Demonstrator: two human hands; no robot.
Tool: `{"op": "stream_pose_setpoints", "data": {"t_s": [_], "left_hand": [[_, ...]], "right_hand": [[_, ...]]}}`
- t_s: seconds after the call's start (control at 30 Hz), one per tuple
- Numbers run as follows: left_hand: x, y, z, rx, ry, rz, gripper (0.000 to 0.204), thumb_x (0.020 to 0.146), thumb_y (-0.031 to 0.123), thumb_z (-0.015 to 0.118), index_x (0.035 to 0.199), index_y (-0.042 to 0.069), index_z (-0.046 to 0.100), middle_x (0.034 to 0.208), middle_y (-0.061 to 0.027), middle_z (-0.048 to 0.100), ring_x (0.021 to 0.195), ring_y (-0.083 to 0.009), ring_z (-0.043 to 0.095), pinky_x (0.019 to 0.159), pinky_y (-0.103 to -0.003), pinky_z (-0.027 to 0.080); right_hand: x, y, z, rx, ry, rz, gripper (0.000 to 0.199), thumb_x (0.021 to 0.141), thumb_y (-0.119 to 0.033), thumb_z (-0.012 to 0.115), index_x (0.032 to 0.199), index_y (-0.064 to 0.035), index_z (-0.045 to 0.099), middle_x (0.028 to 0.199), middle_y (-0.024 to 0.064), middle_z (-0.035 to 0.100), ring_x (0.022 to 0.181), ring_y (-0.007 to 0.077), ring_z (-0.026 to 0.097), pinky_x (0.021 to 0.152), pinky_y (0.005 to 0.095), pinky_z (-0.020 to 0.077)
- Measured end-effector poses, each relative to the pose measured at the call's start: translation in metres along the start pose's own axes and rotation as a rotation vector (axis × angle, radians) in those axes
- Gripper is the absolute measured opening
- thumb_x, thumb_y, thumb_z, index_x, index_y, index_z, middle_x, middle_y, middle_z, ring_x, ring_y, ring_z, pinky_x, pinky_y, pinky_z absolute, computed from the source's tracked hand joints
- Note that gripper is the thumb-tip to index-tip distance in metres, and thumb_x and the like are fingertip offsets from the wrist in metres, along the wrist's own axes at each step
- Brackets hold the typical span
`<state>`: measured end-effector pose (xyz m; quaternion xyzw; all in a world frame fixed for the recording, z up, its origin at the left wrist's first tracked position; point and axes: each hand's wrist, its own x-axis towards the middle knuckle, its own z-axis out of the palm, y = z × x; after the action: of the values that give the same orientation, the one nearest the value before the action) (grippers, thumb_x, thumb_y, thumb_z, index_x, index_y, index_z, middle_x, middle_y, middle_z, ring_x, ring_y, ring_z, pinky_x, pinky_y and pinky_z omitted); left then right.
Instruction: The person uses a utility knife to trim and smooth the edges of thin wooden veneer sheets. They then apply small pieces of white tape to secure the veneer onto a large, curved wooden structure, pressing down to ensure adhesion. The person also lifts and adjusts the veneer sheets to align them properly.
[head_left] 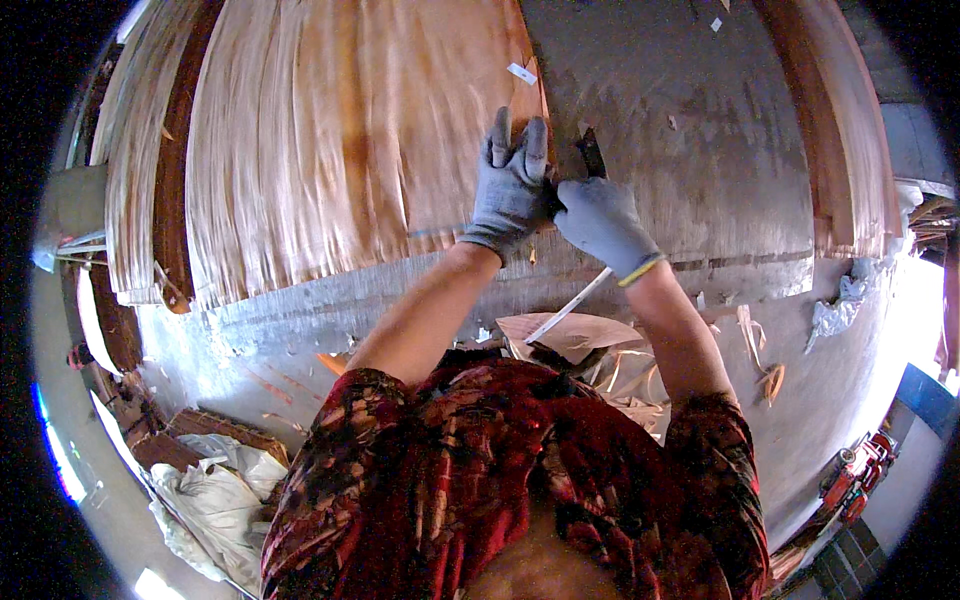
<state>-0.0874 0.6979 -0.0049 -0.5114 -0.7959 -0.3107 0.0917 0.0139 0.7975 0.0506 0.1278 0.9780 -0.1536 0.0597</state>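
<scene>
My left hand (508, 190), in a grey glove, lies on the edge of a light brown wood veneer sheet (330, 140). Its fingers are stretched out and apart, pointing away from me. Close beside it on the right, my right hand (608, 222) wears a grey glove with a yellow cuff. Those fingers are closed around a dark knife-like tool (591, 154), whose narrow end sticks out beyond the knuckles. The grip covers the rest of it. A small white label (521, 73) sits on the veneer's right edge, beyond my left fingertips.
A grey, stained board (690, 150) lies right of the veneer, with more brown sheets (845, 130) at far right. Veneer scraps (575, 335) and a thin white strip (570, 305) lie near my body. White sacking (215, 500) is at lower left, a red machine (858, 475) at lower right.
</scene>
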Motion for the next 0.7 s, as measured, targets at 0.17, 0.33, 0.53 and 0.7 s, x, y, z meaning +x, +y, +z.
{"op": "stream_pose_setpoints", "data": {"t_s": [0.17, 0.33, 0.53, 0.7], "left_hand": [[-0.005, -0.003, 0.007, 0.190, -0.016, -0.015, 0.060, 0.075, 0.010, 0.056, 0.132, 0.007, 0.038, 0.129, -0.0145, 0.048, 0.125, -0.0449, 0.033, 0.101, -0.052, 0.031], [0.000, 0.002, -0.007, 0.003, 0.097, -0.031, 0.062, 0.076, 0.003, 0.056, 0.133, 0.000, 0.032, 0.128, -0.0163, 0.047, 0.124, -0.0430, 0.034, 0.102, -0.049, 0.030], [-0.033, -0.011, -0.045, -0.127, 0.433, -0.478, 0.083, 0.071, -0.007, 0.055, 0.138, -0.007, 0.006, 0.115, -0.0184, 0.053, 0.107, -0.0293, 0.051, 0.101, -0.035, 0.032], [-0.045, -0.016, -0.062, -0.107, 0.292, -0.471, 0.085, 0.076, 0.004, 0.060, 0.140, -0.006, 0.004, 0.127, -0.0294, 0.042, 0.127, -0.0445, 0.029, 0.106, -0.043, 0.024]], "right_hand": [[-0.033, -0.015, -0.006, 0.369, 0.008, -0.077, 0.015, 0.077, -0.022, 0.060, 0.077, -0.0066, 0.058, 0.071, 0.0178, 0.059, 0.068, 0.0383, 0.058, 0.056, 0.0436, 0.0452], [-0.038, -0.017, -0.021, 0.572, 0.123, 0.092, 0.021, 0.087, -0.032, 0.055, 0.088, -0.0125, 0.062, 0.073, 0.0120, 0.063, 0.067, 0.0329, 0.062, 0.056, 0.0435, 0.0478], [0.017, 0.001, -0.033, 0.541, 0.042, 0.198, 0.029, 0.087, -0.038, 0.055, 0.083, -0.0102, 0.062, 0.063, 0.0089, 0.062, 0.058, 0.0258, 0.063, 0.056, 0.0380, 0.0483], [0.066, -0.011, -0.022, 0.442, 0.063, 0.171, 0.031, 0.083, -0.033, 0.064, 0.078, -0.0028, 0.063, 0.063, 0.0108, 0.063, 0.054, 0.0196, 0.062, 0.052, 0.0322, 0.0468]]}}
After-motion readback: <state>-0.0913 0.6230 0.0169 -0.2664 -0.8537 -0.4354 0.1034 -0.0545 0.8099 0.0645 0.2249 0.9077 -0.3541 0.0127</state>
